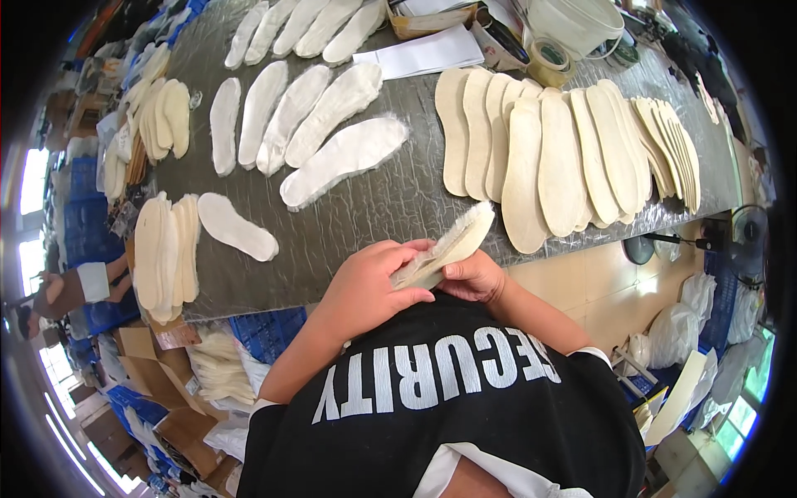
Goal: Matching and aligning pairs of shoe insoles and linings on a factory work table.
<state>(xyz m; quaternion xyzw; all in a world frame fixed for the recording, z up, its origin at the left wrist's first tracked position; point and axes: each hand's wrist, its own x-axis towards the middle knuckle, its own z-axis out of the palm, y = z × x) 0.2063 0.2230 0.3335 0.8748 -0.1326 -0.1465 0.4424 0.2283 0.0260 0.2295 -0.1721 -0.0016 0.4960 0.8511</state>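
My hands (374, 280) hold a fleecy insole (454, 246) by the counter's (357, 222) near edge. Beige insoles (562, 170) overlap toward its right edge.

the held insole (462, 243) is cream and white, tabletop (332, 228) streaked grey.

From my distance I receive a bright view. The windows (33, 181) at the left are burned to white, and the light strips (66, 441) at the near left also glare. The table (328, 236) gives many thin reflections; the floor (596, 278) at the right shines. The held insole (452, 247) is quite sharp, but toward the black round border everything bends and softens.
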